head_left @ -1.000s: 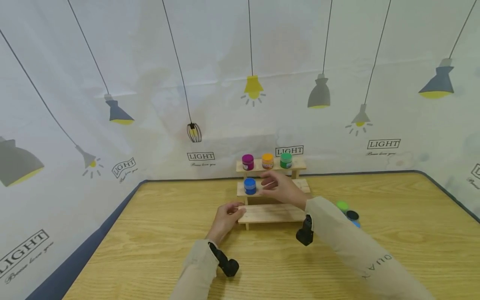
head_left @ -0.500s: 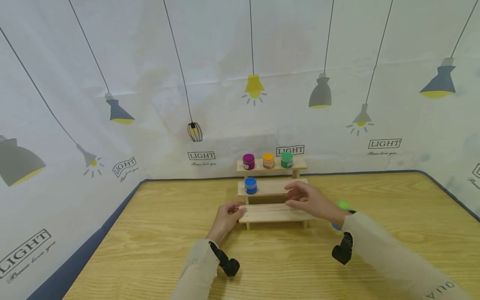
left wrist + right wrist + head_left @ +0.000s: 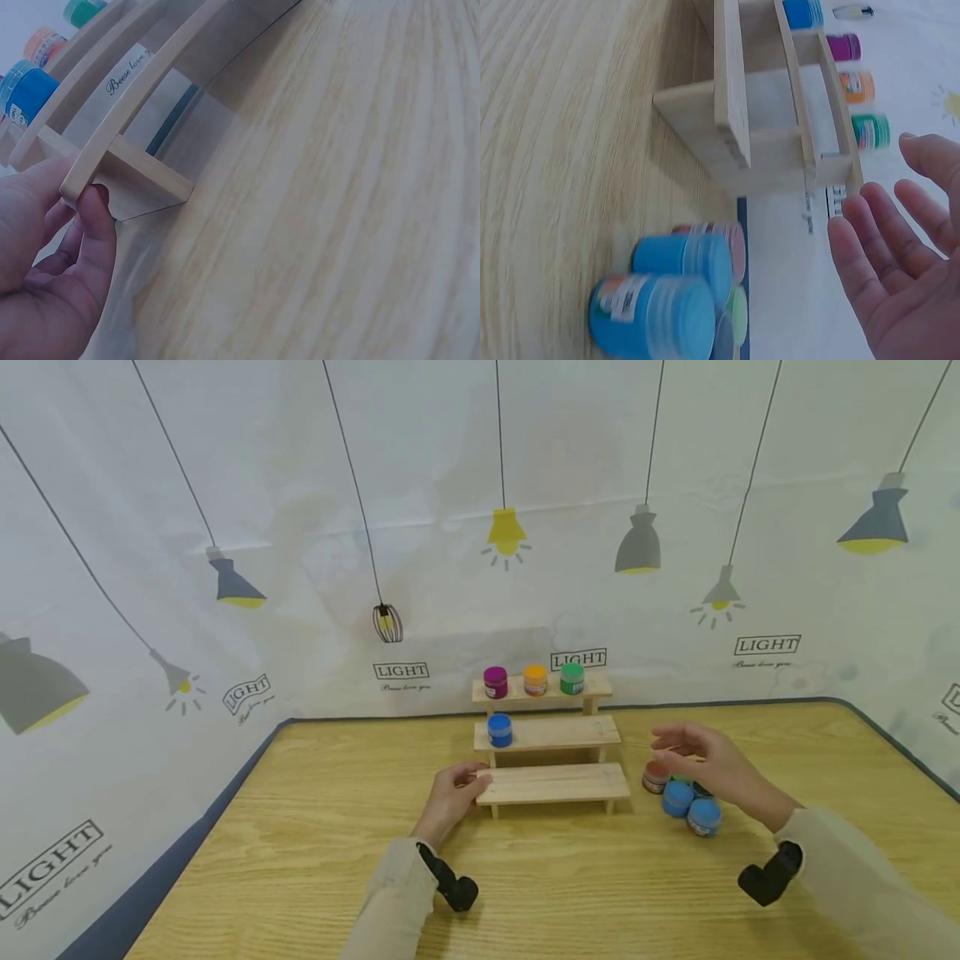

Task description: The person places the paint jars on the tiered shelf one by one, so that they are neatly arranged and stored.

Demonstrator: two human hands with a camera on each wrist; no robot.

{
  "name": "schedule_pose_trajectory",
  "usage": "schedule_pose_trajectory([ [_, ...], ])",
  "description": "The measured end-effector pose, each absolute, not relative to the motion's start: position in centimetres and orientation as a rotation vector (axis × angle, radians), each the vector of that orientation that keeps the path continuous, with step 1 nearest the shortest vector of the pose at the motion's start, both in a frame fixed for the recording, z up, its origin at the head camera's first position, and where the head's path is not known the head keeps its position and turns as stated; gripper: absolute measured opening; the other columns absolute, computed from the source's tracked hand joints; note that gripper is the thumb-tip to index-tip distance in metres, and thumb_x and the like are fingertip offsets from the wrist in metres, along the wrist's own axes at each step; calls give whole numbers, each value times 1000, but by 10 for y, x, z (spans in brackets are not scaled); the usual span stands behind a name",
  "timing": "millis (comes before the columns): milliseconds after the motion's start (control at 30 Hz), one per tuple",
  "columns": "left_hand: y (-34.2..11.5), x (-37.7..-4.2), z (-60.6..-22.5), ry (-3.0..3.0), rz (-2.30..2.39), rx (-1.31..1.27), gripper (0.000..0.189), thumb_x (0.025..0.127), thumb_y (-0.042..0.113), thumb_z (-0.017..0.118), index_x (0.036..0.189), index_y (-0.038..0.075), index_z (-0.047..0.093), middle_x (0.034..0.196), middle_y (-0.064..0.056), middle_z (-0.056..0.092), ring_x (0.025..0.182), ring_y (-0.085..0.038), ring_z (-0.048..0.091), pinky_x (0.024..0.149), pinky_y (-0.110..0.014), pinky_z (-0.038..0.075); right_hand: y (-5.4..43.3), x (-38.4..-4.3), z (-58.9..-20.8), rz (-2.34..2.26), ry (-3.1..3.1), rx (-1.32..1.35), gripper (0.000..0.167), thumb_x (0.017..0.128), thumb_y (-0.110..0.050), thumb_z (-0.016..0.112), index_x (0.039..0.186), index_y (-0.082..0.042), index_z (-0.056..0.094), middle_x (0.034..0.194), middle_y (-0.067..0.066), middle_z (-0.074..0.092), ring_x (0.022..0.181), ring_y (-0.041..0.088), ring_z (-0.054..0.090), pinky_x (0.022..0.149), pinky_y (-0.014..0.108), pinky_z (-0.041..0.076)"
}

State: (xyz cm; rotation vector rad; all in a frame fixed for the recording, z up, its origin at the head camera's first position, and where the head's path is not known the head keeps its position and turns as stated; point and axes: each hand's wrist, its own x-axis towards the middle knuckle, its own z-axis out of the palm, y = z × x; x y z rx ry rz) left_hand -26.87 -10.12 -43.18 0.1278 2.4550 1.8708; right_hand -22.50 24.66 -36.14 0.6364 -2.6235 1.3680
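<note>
A three-tier wooden stand (image 3: 551, 784) stands against the back wall. My left hand (image 3: 450, 797) grips the left end of its lowest board, fingers curled at the board's end (image 3: 79, 184) in the left wrist view. On the middle tier sits a blue paint jar (image 3: 500, 732). The top tier bears a purple jar (image 3: 495, 683), an orange jar (image 3: 535, 681) and a green jar (image 3: 572, 679). My right hand (image 3: 720, 770) hovers with loose fingers, holding nothing, over a cluster of jars: a reddish-brown jar (image 3: 655, 778), two light blue jars (image 3: 652, 315), and partly hidden green and dark ones.
The wood-grain table (image 3: 315, 860) reaches to a dark blue border at the back. Behind it hangs a white cloth (image 3: 337, 568) printed with lamps. The jar cluster stands just right of the stand.
My right hand has moved right, from beside the blue jar on the middle tier to above the jar cluster. The left hand stays at the lowest board's left end.
</note>
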Motion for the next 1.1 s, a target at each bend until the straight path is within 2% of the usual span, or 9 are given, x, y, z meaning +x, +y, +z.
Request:
schedule_pose_trajectory([
  [367, -102, -270, -433, 2452, 1881, 124, 28, 86, 19, 59, 108, 2, 61, 84, -6, 55, 66, -12, 49, 56, -25, 45, 281, -223, -381, 1250, -2699, 433, 40, 90, -24, 52, 121, 1, 47, 109, 19, 54, 83, -4, 51, 67, 24, 47],
  [733, -104, -269, -433, 2453, 1865, 152, 30, 86, 21, 59, 110, 3, 60, 85, -7, 54, 66, -12, 49, 57, -26, 45, 299, -222, -393, 1218, -2751, 340, 44, 89, -27, 54, 118, 6, 48, 109, 22, 54, 82, -7, 49, 68, 23, 46],
  [933, -104, -269, -433, 2437, 1866, 161, 30, 87, 20, 58, 111, 2, 59, 85, -7, 54, 67, -13, 49, 58, -28, 45, 307, -223, -407, 1234, -2751, 332, 41, 88, -25, 56, 115, 6, 50, 107, 21, 55, 81, -8, 49, 67, 23, 46],
  [1100, -104, -268, -432, 2433, 1877, 163, 32, 87, 21, 58, 112, 2, 59, 85, -7, 54, 67, -12, 49, 58, -27, 45, 307, -226, -415, 1312, -2770, 325, 44, 87, -26, 57, 116, 6, 49, 108, 23, 53, 82, -4, 51, 67, 25, 48],
])
